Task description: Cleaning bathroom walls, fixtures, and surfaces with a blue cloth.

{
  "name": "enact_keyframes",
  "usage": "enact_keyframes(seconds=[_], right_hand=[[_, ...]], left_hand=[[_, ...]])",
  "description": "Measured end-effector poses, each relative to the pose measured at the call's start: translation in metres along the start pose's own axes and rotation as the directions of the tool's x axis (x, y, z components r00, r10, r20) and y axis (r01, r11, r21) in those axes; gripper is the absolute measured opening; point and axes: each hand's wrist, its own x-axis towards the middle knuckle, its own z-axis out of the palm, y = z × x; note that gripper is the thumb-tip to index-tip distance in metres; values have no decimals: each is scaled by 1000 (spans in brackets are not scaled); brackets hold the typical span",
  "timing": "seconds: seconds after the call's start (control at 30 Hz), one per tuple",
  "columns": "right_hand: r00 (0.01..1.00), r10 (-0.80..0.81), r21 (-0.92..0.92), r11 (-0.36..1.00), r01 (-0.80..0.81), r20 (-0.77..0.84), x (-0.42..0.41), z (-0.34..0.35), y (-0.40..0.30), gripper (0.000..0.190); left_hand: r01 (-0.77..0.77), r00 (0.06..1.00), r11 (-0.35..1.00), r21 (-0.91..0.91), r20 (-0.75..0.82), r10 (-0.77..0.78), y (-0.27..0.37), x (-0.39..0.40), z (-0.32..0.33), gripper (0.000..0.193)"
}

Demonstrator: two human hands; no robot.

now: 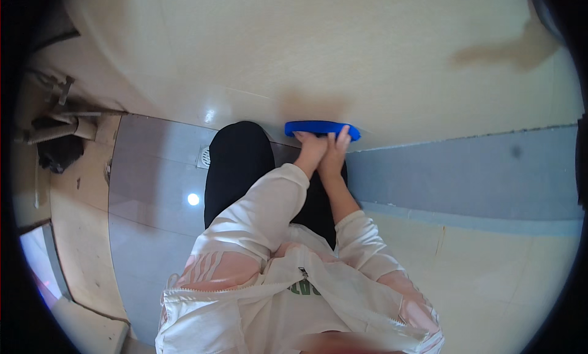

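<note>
A long blue pad-like tool (317, 126) lies flat along the cream tiled wall (367, 69), low down in front of my knees. Whether it is a sponge or a brush I cannot tell. My left hand (313, 148) grips its near side towards the middle. Close beside it, with the wrists almost touching, my right hand (334, 153) holds the right part, fingers spread over the blue edge. The palms and part of the tool's underside are hidden. Both forearms come out of white and pink jacket sleeves, above my black-trousered legs (239, 170).
Grey floor tiles (151, 179) with a white drain cover (204, 157) lie left of my legs. Pipes (59, 124) and a black plastic bag (60, 149) are at the far left. A grey raised ledge (459, 179) runs along the wall on the right.
</note>
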Motion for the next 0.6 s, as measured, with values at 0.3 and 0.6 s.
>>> enact_keyframes(seconds=[0.3,0.6], right_hand=[[963,164,58,986,-155,-216,35,-33,28,73],[612,718,424,693,-583,-332,52,-54,47,76]], left_hand=[[-413,909,846,337,107,402,92,-60,-3,64],[-806,588,491,331,543,599,118,-56,5,50]])
